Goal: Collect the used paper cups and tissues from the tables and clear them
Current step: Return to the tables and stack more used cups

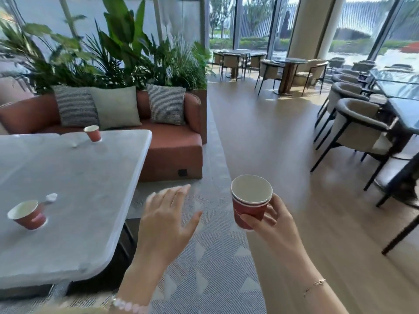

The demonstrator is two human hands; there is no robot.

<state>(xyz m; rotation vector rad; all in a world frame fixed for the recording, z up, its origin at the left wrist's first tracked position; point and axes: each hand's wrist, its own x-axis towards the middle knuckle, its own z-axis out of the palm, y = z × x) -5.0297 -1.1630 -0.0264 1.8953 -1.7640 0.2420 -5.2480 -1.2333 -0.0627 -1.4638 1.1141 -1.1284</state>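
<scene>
From the head view, the only one I had, I took the grey table [79, 177] as my landmark. Just off its right edge, over the patterned rug [204, 268], the right hand [272, 225] gripped the held cup [250, 201], with the thumb across the front wall and the fingers curled round the back. The grip sat low on the body, so the mouth stayed upright and clear, and I judged that this left room to nest other cups inside. Between that cup and the table's right edge, the left hand [167, 218] hung in the air, fingers spread and relaxed, holding and touching nothing. I read it as free to reach for what lay on the tabletop. The near cup [28, 214] stood on the table's near left part, with a crumpled tissue [51, 197] just beside it on the far side. The far cup [93, 133] stood at the table's far edge, in front of the sofa [172, 146]. A small white scrap [74, 145] just left of it may have been another tissue, but it was too blurred to tell. All three cups looked alike, with red paper walls, white insides and a pale rolled rim. The held cup was empty as far as I could see into it. It showed a doubled line under its rim, perhaps a second cup nested in it, though I could not be sure. Both table cups appeared tilted, which I put down to the wide lens.
</scene>
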